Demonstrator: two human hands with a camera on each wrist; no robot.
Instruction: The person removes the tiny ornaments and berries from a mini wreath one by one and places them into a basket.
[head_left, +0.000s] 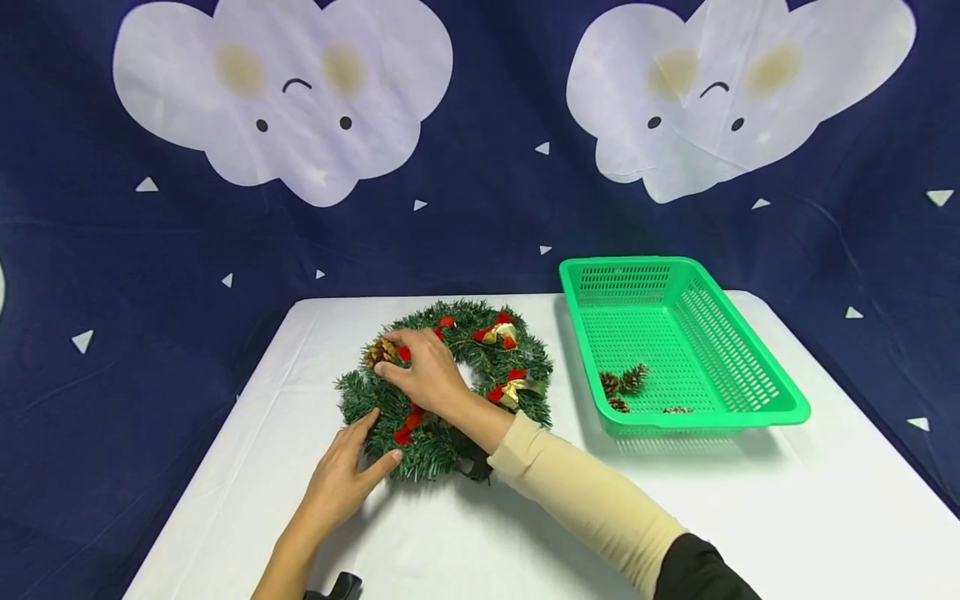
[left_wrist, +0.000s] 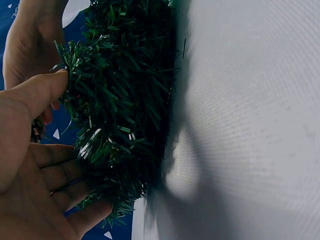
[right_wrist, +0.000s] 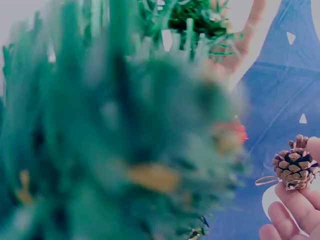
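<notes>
A green wreath (head_left: 427,454) with red and gold bows lies on the white table. Over its upper left part, my right hand (head_left: 429,371) pinches a brown pinecone (head_left: 380,353) between thumb and fingers. In the right wrist view the pinecone (right_wrist: 294,167) has a thin loop of cord at one side, and the blurred wreath (right_wrist: 125,125) fills much of that view. My left hand (head_left: 339,479) rests against the wreath's lower left edge. The left wrist view has its fingers (left_wrist: 60,172) spread and fairly straight, touching the green bristles (left_wrist: 120,90).
To the right of the wreath stands a green plastic basket (head_left: 765,417). Several pinecones (head_left: 633,379) lie in its near left corner. Behind the white table (head_left: 262,433) hangs a dark blue cloth (head_left: 495,225) with clouds and small white triangles.
</notes>
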